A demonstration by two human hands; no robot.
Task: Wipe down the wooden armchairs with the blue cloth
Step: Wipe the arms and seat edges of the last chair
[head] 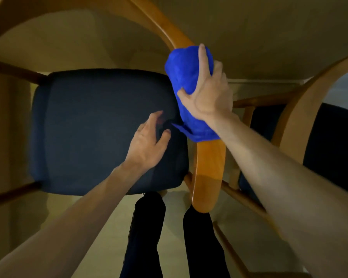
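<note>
On armrest (208, 163): right hand (207, 93) grips blue cloth (187, 77).

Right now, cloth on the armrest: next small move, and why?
Probably slide the right hand with the bright blue cloth down the curved honey-coloured wooden armrest toward its near tip. The cloth wraps the upper part, the near stretch is bare, and the left hand holds nothing above the dark seat cushion.

Pale floor (175, 217), dim warm light, tabletop (269, 33) overhead.
</note>
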